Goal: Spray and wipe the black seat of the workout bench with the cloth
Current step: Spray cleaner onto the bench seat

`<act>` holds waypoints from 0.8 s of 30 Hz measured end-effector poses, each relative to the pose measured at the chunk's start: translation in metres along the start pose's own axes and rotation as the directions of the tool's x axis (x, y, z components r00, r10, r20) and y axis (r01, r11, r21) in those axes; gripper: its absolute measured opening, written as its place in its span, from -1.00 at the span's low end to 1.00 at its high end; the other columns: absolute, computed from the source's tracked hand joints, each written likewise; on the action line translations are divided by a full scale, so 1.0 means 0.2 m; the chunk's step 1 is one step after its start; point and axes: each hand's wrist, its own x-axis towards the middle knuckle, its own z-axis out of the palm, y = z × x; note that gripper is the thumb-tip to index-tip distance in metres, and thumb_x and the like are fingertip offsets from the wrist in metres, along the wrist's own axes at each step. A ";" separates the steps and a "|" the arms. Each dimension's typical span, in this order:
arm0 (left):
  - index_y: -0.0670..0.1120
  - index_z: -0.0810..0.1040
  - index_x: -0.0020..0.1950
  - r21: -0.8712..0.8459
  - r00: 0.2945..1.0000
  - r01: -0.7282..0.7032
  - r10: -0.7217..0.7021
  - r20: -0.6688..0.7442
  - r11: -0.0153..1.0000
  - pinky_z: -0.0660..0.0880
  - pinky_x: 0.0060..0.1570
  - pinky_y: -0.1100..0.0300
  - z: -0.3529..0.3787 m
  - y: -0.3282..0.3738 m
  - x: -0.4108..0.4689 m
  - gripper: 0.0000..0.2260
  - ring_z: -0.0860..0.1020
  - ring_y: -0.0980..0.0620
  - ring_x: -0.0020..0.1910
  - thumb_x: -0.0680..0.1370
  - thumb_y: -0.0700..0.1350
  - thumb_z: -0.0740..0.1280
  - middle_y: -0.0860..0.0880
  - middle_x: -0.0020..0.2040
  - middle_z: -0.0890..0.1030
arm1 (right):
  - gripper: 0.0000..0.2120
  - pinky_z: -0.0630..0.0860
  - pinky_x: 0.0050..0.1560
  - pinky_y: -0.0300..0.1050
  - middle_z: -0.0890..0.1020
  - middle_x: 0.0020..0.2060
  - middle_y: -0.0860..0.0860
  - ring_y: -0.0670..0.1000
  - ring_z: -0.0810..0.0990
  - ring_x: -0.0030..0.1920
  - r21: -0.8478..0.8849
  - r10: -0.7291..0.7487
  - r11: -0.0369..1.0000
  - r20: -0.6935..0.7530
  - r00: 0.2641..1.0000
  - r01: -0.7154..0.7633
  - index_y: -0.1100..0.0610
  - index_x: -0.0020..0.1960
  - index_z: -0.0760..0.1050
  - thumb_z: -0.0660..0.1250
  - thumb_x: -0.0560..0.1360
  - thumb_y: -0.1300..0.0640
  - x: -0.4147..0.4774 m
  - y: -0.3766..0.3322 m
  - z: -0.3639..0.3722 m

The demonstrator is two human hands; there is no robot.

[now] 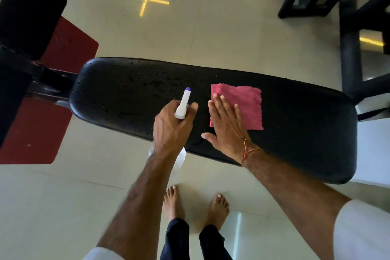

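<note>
Two hands are over the black seat (295, 129) of the worktop. The left hand (171, 129) grips a white spray bottle (183, 104) with a purple tip. The right hand (226, 126) lies flat and open on the pink cloth (244, 107), which rests on the seat. Wet drops (152, 84) dot the seat's left part.

Your black seat (295, 124) looks like padded vinyl with a fine pebbled grain, matt where dry and beaded with glossy droplets toward its left end. The pink cloth (247, 107) under your right hand (226, 129) is a fuzzy, nappy fabric with frayed-looking edges. The spray bottle (183, 106) in your left hand (171, 126) has a smooth white and purple plastic head. The floor (232, 34) is smooth, pale tile with a soft sheen.
</note>
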 end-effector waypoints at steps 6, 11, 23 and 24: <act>-0.05 0.52 -0.16 0.136 0.995 0.033 -0.045 0.088 0.990 0.56 -0.31 -0.01 0.04 0.01 0.09 -0.61 0.58 -0.06 -0.33 0.58 0.27 0.33 0.00 -0.32 0.57 | 0.11 -0.24 0.66 0.27 -0.37 0.66 0.12 0.13 -0.38 0.66 0.027 0.045 0.999 0.014 0.999 -0.046 0.15 0.68 -0.36 0.30 0.56 -0.34 0.04 0.02 0.00; -0.05 0.54 -0.07 0.135 0.991 0.018 -0.036 0.130 0.991 0.52 -0.34 0.04 0.00 -0.01 0.09 -0.67 0.60 -0.10 -0.28 0.59 0.23 0.35 -0.02 -0.27 0.58 | 0.07 -0.22 0.67 0.22 -0.33 0.67 0.09 0.11 -0.35 0.67 0.032 0.038 0.999 0.081 0.996 -0.041 0.13 0.68 -0.33 0.28 0.58 -0.35 0.04 0.01 -0.04; 0.07 0.57 0.29 -0.386 0.966 -0.204 0.248 0.068 0.900 0.63 0.05 -0.01 -0.03 0.25 0.18 -0.74 0.62 0.10 -0.07 0.61 0.05 0.41 0.16 -0.08 0.63 | -0.22 0.43 0.37 0.27 0.51 0.38 0.18 0.25 0.54 0.35 0.576 0.810 0.465 0.029 0.585 -0.672 0.20 0.49 0.33 0.59 0.45 -0.12 0.05 0.23 -0.17; 0.06 0.57 0.31 -0.407 0.966 -0.203 0.250 0.065 0.890 0.62 0.06 -0.01 -0.01 0.26 0.19 -0.72 0.62 0.08 -0.05 0.61 0.06 0.41 0.09 -0.05 0.64 | -0.34 0.46 0.36 0.26 0.60 0.29 0.15 0.23 0.61 0.26 0.612 0.812 0.435 0.050 0.582 -0.660 0.17 0.39 0.41 0.58 0.45 -0.11 0.07 0.24 -0.16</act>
